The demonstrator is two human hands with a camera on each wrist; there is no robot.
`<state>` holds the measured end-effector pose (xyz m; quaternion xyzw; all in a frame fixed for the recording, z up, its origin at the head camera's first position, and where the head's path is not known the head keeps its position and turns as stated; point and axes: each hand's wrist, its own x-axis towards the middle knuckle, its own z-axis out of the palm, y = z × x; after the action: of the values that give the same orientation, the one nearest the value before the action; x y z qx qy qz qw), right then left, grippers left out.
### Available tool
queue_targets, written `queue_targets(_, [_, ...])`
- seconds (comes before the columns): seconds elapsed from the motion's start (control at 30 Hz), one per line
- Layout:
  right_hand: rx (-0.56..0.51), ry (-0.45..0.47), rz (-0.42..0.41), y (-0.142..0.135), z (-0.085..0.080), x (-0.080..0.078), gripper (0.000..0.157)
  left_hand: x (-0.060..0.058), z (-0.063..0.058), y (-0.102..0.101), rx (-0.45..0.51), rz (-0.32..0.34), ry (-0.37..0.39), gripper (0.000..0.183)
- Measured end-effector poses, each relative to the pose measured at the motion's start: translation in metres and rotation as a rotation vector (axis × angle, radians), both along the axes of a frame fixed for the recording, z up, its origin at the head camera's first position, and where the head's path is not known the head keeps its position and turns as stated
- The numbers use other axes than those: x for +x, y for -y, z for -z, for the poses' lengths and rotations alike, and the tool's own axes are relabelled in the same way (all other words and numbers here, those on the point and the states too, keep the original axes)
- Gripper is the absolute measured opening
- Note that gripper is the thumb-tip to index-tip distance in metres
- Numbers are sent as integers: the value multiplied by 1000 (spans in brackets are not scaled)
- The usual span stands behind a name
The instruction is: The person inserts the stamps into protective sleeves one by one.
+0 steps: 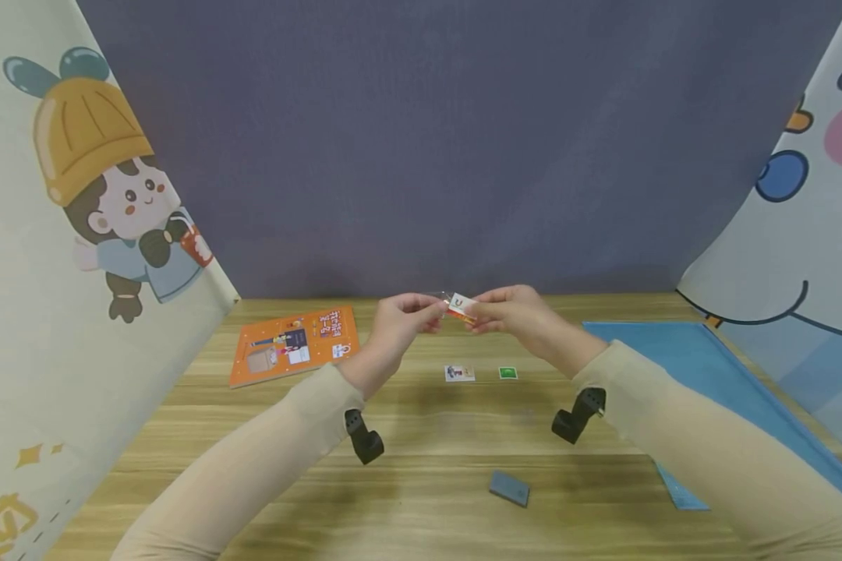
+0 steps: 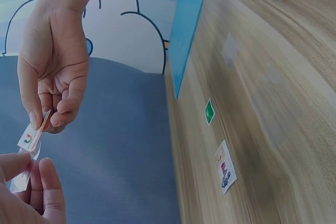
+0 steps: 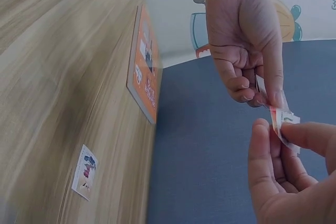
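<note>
Pinching a small white, red and orange card (image 1: 461, 305) in my right hand (image 1: 522, 319), up above the far edge of the worktop (image 1: 421, 448), about midway between its sides! On its white face there's a curved, multicoloured mark like a U, and any smaller print is too tiny for me to read. My left hand (image 1: 401, 323) meets it from the other side, thumb and fingers pinching a clear plastic sleeve (image 2: 20, 182) right against the card; how much of the card sits inside, I can't tell.

Over to the far left corner, and there's the most lettering here: an orange book (image 1: 295, 347), cover up, large dark characters toward its far right corner, too blurred to make out, plus cartoon figures and a printed box. Below my hands, toward the far edge, lie a white picture card (image 1: 459, 374) and, just to its right, a smaller green card (image 1: 508, 373) with a pale border. Nearer the front edge, right of centre, sits a blue-grey block (image 1: 510, 488), its faint marking unreadable, and along the right edge stretches a blue sheet (image 1: 673, 358).
</note>
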<state>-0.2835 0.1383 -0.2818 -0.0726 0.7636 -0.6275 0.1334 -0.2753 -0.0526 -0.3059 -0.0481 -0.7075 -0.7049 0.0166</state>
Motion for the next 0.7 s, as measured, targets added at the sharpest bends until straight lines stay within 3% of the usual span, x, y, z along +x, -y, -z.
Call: queue_targets(0.7, [-133, 115, 17, 5, -1, 3, 40, 0, 3, -4, 36, 1, -59, 16])
